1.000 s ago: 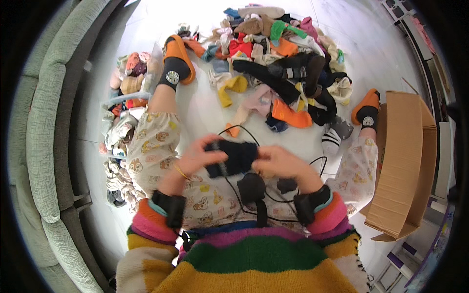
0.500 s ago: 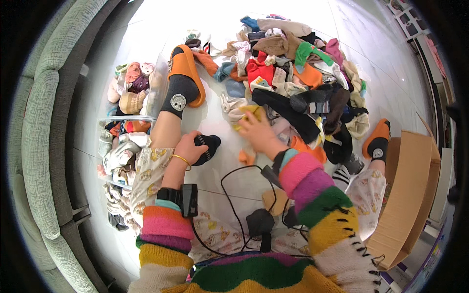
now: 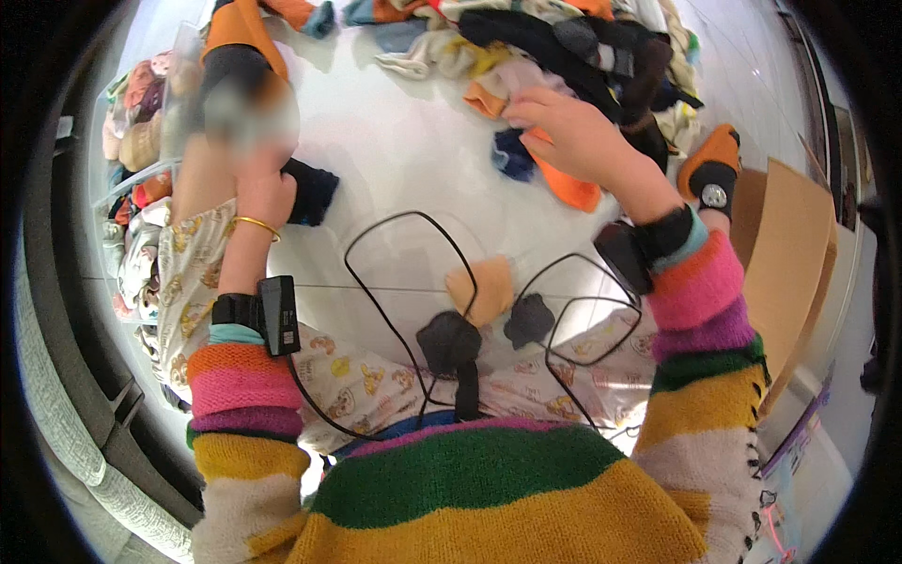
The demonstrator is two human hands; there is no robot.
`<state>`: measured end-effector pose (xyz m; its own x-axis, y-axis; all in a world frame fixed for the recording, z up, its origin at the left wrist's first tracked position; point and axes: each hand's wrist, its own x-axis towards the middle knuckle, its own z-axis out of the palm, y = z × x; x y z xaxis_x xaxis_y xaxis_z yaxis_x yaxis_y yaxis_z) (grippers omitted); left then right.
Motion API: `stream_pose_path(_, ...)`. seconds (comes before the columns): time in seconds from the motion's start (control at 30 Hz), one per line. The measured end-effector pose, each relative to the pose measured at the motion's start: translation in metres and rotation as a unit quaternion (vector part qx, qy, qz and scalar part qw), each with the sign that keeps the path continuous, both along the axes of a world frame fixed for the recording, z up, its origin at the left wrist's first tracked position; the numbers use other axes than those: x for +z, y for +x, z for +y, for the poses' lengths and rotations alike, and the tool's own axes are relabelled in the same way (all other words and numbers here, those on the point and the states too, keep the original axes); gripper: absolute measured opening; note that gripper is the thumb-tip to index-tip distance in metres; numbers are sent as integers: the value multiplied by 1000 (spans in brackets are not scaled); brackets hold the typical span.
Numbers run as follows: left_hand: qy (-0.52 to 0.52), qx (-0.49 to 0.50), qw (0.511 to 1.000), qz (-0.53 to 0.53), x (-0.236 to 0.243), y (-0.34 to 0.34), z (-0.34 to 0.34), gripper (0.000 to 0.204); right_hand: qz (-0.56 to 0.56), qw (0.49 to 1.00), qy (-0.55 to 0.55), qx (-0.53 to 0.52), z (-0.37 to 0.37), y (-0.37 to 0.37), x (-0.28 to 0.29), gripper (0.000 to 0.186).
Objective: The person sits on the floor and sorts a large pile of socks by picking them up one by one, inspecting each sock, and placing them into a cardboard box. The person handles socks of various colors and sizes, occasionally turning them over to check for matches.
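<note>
My left hand (image 3: pixel 264 188) is over the grey-socked ankle at the left, beside a dark navy sock (image 3: pixel 315 194). The sock's loose part comes out from under that hand toward the right. A smeared pale patch covers its fingers, so the grip itself is hidden. At the near edge of the sock pile (image 3: pixel 601 56), my right hand (image 3: pixel 575 138) reaches with fingers stretched out. Just below its fingertips lies a navy sock (image 3: pixel 513 155), and an orange sock (image 3: pixel 569 188) runs under the palm. A smaller orange piece (image 3: pixel 484 100) and a pale pink sock (image 3: pixel 529 77) are close by.
Clear bins (image 3: pixel 141 174) filled with socks stand left, by a grey sofa (image 3: pixel 56 414). An open cardboard box (image 3: pixel 787 254) is at the right. Black cables (image 3: pixel 413 214) from the wrist devices loop between my legs, near a peach sock (image 3: pixel 484 291) and dark grey ones (image 3: pixel 448 343).
The view has shifted, so the pile sits higher. My right hand has moved from the yellow sock to the orange one, and a navy sock now shows beside it. My left hand has moved against the ankle.
</note>
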<state>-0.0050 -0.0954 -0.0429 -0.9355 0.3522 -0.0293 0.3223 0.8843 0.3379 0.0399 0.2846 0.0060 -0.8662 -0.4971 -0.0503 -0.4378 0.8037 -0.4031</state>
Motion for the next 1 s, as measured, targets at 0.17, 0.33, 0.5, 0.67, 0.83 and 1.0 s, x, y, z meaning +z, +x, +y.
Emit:
stream_pose_path(0.17,115,-137,983,43,29,36,59,34,-263,953,46,-143,33,104,36,38)
stream_pose_path(0.33,-22,-336,937,-97,36,108,126,21,-366,918,117,-99,7,193,21,53)
stream_pose_path(0.5,10,-274,874,-402,70,90,89,33,-559,805,197,10,7,232,22,32)
stream_pose_path(0.67,-351,-387,651,-551,77,125,65,31,-411,895,94,-148,4,250,-8,54)
stream_pose_path(0.83,-228,-381,797,-408,53,170,85,45,-394,902,-5,-179,-31,260,-37,65)
stream_pose_path(1.0,-59,-480,871,-84,51,189,110,70,-328,918,140,-175,-5,217,-12,55)
